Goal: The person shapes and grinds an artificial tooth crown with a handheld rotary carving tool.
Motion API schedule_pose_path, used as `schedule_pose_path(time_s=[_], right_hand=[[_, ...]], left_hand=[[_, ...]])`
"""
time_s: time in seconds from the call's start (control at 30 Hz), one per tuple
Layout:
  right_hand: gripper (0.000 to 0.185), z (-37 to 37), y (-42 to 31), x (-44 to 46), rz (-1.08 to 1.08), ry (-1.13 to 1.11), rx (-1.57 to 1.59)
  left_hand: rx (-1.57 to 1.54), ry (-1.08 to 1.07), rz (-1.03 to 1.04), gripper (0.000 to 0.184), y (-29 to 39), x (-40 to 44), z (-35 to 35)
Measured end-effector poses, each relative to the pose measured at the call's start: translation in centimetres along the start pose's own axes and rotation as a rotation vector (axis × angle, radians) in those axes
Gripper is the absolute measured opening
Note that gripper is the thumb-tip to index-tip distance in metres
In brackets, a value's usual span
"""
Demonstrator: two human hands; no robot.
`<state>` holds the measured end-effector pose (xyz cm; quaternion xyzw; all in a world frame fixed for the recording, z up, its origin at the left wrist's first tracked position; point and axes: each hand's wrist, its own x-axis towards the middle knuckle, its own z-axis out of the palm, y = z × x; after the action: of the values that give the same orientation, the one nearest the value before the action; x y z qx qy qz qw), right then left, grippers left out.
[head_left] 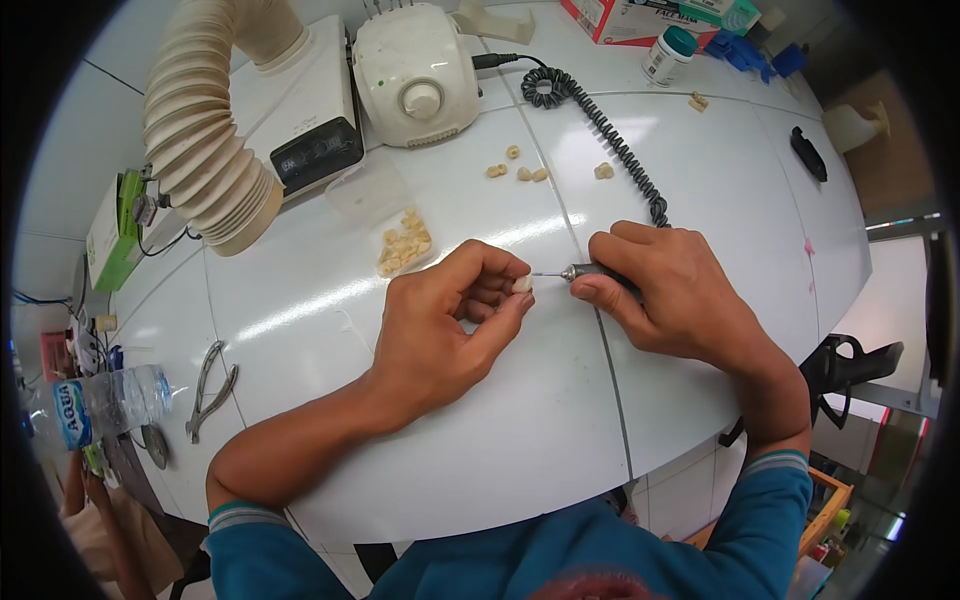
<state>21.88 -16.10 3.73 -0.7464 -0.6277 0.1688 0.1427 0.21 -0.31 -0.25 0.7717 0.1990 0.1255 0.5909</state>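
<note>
Between the thumb and fingers of my left hand (445, 315) is a small whitish dental crown (522, 285). My right hand (665, 285) wraps round a dark rotary handpiece (602, 275), whose thin metal bur (548, 274) points left and reaches the crown; whether it touches cannot be made out. A coiled black cord (610, 135) runs up from behind my right hand to a cream control unit (415, 75) at the back. Beyond my left hand, a clear plastic box (385, 262) holds many small yellowish tooth pieces (406, 240).
Several loose tooth pieces (525, 173) lie past my hands. A ribbed hose (200, 130) hangs at the back left. Pliers (208, 392) and a water bottle (100, 405) lie left. A white jar (668, 57) stands back right. Another person's arm (110, 520) shows lower left.
</note>
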Motion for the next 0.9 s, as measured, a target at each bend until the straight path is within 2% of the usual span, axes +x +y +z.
schedule_pose_path(time_s=[0.27,0.53,0.9], right_hand=[[0.051,0.11,0.03,0.17,0.012,-0.022,-0.024],[0.051,0.13,-0.19,0.42,-0.03,-0.017,-0.079],[0.049,0.34,-0.39,0.2,-0.03,-0.035,-0.116]], left_hand=[[-0.127,0.016,-0.014,0.019,-0.2,-0.18,0.16],[-0.066,0.046,0.051,0.02,-0.6,-0.03,0.1],[-0.079,-0.018,0.02,0.022,-0.4,-0.22,-0.02]])
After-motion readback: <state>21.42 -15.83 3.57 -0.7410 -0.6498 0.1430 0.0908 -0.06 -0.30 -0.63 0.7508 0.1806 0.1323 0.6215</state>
